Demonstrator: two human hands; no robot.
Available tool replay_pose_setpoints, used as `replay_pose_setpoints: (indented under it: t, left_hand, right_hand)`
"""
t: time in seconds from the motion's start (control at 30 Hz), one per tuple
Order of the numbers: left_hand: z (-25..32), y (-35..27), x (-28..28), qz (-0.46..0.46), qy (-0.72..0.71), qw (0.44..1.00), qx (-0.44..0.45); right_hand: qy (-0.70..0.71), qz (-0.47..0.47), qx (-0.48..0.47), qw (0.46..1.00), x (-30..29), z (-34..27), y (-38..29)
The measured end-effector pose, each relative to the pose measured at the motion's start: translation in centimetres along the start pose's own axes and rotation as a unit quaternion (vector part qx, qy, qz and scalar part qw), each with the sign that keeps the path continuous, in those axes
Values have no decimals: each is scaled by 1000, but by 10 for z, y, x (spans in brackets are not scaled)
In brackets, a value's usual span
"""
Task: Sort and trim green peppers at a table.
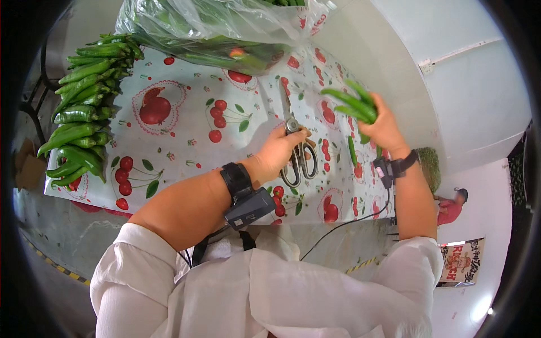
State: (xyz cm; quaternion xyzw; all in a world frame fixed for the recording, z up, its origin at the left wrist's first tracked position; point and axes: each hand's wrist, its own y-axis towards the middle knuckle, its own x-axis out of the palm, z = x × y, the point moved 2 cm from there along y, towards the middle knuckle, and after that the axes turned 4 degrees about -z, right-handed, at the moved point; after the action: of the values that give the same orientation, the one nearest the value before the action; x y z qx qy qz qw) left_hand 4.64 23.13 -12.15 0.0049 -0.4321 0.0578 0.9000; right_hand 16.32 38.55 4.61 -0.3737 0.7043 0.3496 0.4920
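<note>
My left hand (pixel 284 145) grips a pair of metal scissors (pixel 291 125) near the pivot and handles. The blades point away from me, towards the plastic bag, and the dark handle loops hang below my fingers. My right hand (pixel 385 126), slightly blurred, holds a small bunch of long green peppers (pixel 353 102) above the right part of the table. Beneath that hand, a loose green pepper (pixel 352 151) lies on the cloth. At the table's left edge, many green peppers (pixel 84 93) are laid in a long, overlapping row.
A clear plastic bag (pixel 211 46) with green peppers inside stands at the table's far side. A fruit-print tablecloth (pixel 186 169) covers the table. Cables run from both wrist devices (pixel 249 207). Beyond the right edge are a green heap (pixel 429 169) and a distant person (pixel 450 209).
</note>
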Motion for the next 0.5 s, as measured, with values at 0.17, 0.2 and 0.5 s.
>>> replay_pose_setpoints:
  t: [0.17, 0.2, 0.5]
  left_hand:
    - [0, -1, 4, -17, 6, 1000, 5]
    - [1, -3, 4, -15, 18, 1000, 8]
    - [0, -2, 1, -18, 15, 1000, 11]
  right_hand:
    - [35, -91, 27, 995, 46, 16, -15]
    - [36, -104, 29, 993, 54, 16, -15]
    - [11, -179, 31, 983, 69, 20, -11]
